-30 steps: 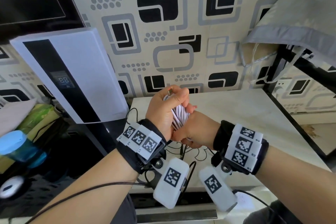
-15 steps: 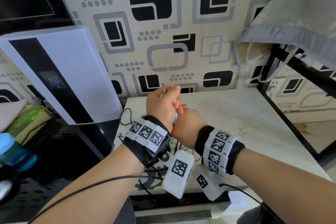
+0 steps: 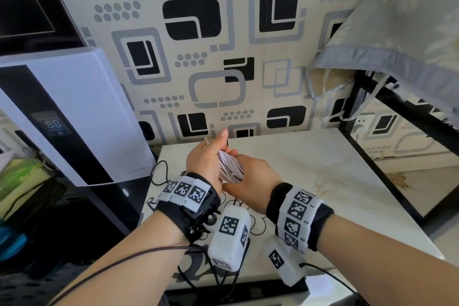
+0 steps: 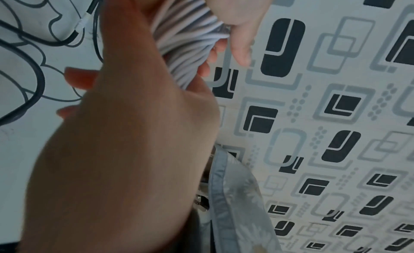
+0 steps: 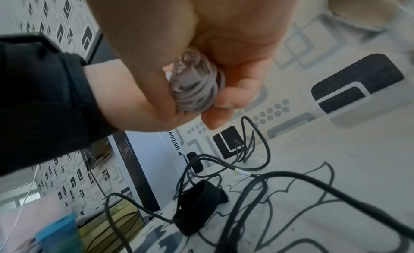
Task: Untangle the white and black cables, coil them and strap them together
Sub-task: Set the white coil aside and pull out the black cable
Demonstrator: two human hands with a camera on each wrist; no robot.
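Now the hands have come apart a little from half a second ago, when they were pressed tight together, and the white cable (image 3: 231,166) shows between them again as a bundle of many parallel strands. The left hand (image 3: 207,159) has its fingers curled round the far part of the coil, thumb raised, while the right hand (image 3: 250,181) closes fingers and thumb round the near part (the right wrist view shows the loops pinched against the palm). So the white cable looks coiled and only being squared up, held just above the table (image 3: 335,181).

The black cable (image 5: 257,178) is not coiled yet: it sprawls in loose loops on the table beneath the hands, towards the near left. A black strap (image 5: 197,205) lies curled among those loops, touching them, so lifting it may drag the cable. At far left stands a white appliance (image 3: 82,112); at far right grey cloth (image 3: 397,40) hangs over a dark frame.
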